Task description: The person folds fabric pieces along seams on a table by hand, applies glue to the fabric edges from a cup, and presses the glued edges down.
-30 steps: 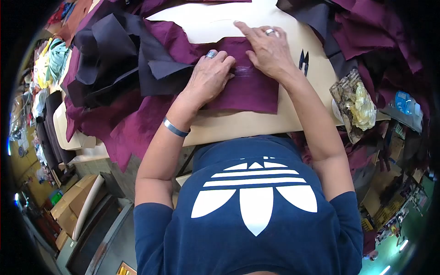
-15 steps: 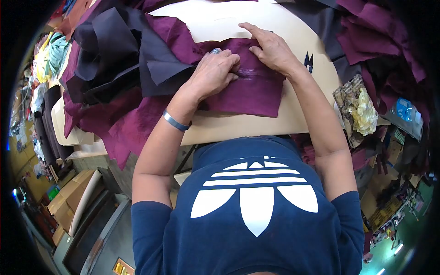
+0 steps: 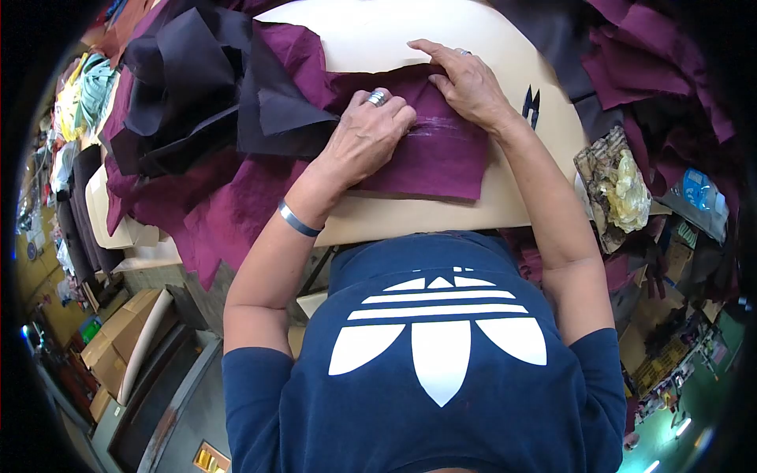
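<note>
A flat purple leather-like sheet (image 3: 441, 169) lies on the pale tabletop in front of me, with whitish streaks (image 3: 438, 124) across its middle. My left hand (image 3: 369, 130) rests on the sheet at the left end of those streaks. Its fingers are curled in, and whatever they may hold is hidden beneath them. Spread over the sheet's upper right edge is my right hand (image 3: 471, 88), its index finger stretched past the edge and its thumb on the sheet. Black thread snips (image 3: 531, 106) lie on the table just right of my right wrist.
Black sheets (image 3: 185, 83) and crumpled purple pieces (image 3: 229, 201) are heaped at the left. More purple material (image 3: 643, 59) hangs at the right, near a crumpled yellowish plastic bag (image 3: 627, 193) and a blue-labelled clear package (image 3: 698, 193). Cardboard boxes (image 3: 126, 335) stand lower left.
My left hand has shifted slightly left and its fingers have curled further, uncovering more of the whitish streaks. The right hand stays nearly in place on the sheet.
</note>
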A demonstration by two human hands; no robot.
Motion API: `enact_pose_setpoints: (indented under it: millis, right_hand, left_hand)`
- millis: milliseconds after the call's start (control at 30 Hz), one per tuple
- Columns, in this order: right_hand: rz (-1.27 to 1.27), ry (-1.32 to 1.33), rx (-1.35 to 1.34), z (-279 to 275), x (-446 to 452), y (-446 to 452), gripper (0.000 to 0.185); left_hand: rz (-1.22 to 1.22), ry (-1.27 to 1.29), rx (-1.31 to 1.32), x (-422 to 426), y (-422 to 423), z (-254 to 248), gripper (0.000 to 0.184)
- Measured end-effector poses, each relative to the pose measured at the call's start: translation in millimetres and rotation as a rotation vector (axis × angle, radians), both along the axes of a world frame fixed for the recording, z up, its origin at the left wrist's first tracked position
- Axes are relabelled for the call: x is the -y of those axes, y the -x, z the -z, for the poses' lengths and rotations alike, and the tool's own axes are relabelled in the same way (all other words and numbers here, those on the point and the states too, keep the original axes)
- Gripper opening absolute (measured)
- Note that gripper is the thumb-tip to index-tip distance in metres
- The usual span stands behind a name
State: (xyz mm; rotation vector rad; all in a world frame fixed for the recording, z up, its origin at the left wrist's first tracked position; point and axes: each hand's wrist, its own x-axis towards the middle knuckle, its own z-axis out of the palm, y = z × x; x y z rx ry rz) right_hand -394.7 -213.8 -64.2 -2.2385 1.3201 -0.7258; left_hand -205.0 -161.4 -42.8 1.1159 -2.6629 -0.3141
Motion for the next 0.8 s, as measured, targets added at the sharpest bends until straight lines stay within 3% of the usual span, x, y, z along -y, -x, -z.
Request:
enact_pose_setpoints:
  millis: [167,367,467,600,800]
  right_hand:
    - [-0.019,0.048,-0.035,1.7,-1.5,-0.1,0.052]
    - [-0.028,0.013,-0.034,5.8,-1.9,-0.4,0.052]
    - [-0.037,0.061,-0.015,11.6,-1.9,0.8,0.050]
    - [-0.044,0.066,-0.029,11.4,-0.6,2.1,0.047]
    - [-0.079,0.097,-0.046,13.9,-0.4,5.4,0.044]
  left_hand:
    - [-0.154,-0.077,0.010,-2.5,6.2,-6.2,0.013]
    - [-0.081,-0.315,0.022,5.8,3.1,-10.4,0.019]
    - [-0.025,-0.337,0.132,7.9,7.2,-16.1,0.023]
    - [-0.055,-0.171,-0.090,-4.7,17.3,-1.9,0.019]
    - [-0.069,-0.206,-0.094,-5.3,23.9,1.4,0.012]
